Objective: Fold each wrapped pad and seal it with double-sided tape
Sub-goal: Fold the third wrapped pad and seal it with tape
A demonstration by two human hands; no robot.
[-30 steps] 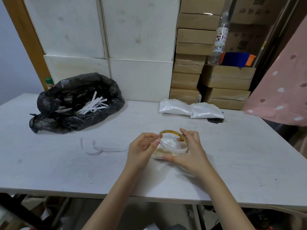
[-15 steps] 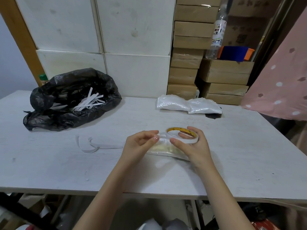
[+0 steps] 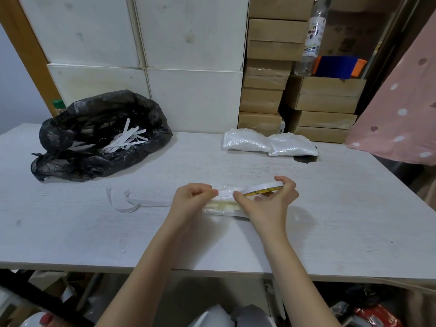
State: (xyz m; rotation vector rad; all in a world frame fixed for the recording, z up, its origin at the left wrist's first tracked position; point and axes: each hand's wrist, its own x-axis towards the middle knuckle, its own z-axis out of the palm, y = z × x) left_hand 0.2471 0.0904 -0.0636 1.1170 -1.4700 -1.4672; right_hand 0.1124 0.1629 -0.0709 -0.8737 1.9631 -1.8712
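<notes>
- A roll of double-sided tape (image 3: 263,188) is gripped by the right hand (image 3: 271,204) at centre frame, held flat just above a wrapped pad (image 3: 224,205) lying on the worktop (image 3: 94,232).
- The tape's free end is pinched by the curled fingers of the left hand (image 3: 191,199), over the pad's left end.
- Two sealed pads (image 3: 269,143) are seen at upper right of the worktop.
- A black bag (image 3: 99,135) of white strips is seen at upper left; loose backing strips (image 3: 127,204) lie below it.
</notes>
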